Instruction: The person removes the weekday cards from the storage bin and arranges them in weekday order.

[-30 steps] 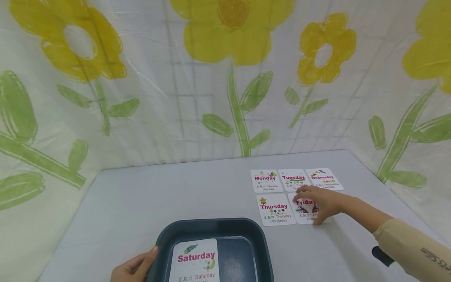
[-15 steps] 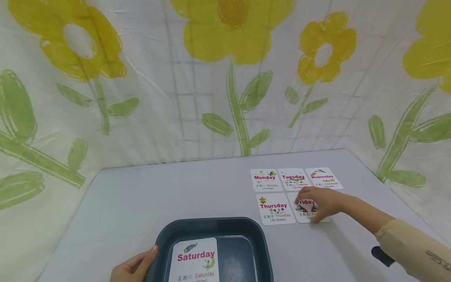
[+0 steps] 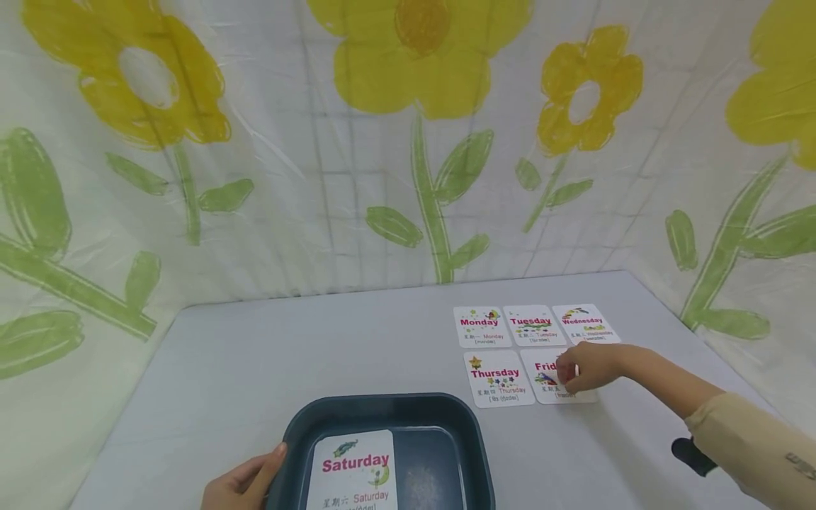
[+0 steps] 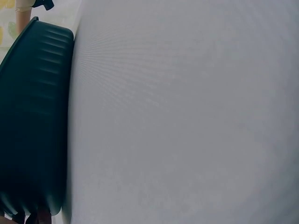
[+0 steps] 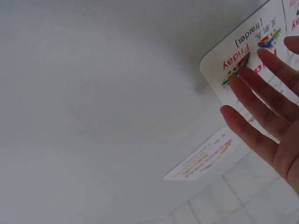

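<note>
My left hand (image 3: pixel 242 483) grips the left rim of a dark blue-green plastic tray (image 3: pixel 389 404), thumb at the rim; in the left wrist view its fingertips (image 4: pixel 44 216) show at the tray's lower end. A Saturday card (image 3: pixel 352 476) lies inside the tray. Over the right part of the Friday card (image 3: pixel 547 392) is my right hand (image 3: pixel 593 365), covering some of its print. The right wrist view shows those fingers (image 5: pixel 254 135) loosely spread above the card, pinching nothing. Left of Friday lies the Thursday card (image 3: pixel 499 382).
Behind, the Monday (image 3: pixel 482 333), Tuesday (image 3: pixel 534 331) and Wednesday (image 3: pixel 583 322) cards form a row on the pale table (image 3: pixel 306 347). A flower-printed curtain (image 3: pixel 274 234) rises at the table's back edge. A dark object (image 3: pixel 693 457) shows below the right sleeve.
My right hand has shifted slightly right and drawn its fingers in, uncovering more of the Friday card's left side. The left hand and tray stay put.
</note>
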`<state>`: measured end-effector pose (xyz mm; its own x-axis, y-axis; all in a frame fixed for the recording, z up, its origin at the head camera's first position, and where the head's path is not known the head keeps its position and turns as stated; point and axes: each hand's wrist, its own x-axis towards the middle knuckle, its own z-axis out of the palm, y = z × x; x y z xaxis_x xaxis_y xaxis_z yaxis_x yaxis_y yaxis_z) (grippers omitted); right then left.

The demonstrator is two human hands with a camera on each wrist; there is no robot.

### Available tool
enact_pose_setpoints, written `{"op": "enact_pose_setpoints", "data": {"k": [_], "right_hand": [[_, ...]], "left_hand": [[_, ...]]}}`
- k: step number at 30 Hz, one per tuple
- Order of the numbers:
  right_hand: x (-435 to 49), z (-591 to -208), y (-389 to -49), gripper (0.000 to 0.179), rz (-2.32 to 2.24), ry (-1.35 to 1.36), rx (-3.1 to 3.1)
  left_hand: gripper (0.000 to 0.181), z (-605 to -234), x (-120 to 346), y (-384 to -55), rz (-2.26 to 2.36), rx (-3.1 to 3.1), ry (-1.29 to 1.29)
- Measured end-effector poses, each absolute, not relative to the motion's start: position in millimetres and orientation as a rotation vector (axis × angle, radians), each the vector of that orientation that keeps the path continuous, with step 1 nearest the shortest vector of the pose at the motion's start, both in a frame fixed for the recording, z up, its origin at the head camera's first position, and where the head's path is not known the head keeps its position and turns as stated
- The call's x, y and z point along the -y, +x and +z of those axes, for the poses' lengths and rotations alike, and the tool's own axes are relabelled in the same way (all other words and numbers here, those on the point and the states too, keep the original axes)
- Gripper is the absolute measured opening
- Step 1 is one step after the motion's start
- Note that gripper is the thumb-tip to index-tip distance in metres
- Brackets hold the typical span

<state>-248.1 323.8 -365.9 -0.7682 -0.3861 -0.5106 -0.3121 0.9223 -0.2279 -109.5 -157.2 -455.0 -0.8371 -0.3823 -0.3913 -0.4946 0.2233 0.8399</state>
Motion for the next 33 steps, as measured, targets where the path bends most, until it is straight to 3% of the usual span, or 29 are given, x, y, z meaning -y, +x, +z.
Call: {"op": "enact_pose_setpoints", "data": {"k": [13,33], "right_hand": [[-301.9,-361.8,-244.7,0.006,-0.247,-0.468,-2.475],[-215.1,-313.6,-230.1,0.019,-0.329,-0.84,-2.382]], "left_hand": [[0.083,-453.9,155.2,-108.3,1.738,-2.362,-0.889],[0.082,-457.3,155.2,-109.0,1.764,-2.342,-0.888]]}}
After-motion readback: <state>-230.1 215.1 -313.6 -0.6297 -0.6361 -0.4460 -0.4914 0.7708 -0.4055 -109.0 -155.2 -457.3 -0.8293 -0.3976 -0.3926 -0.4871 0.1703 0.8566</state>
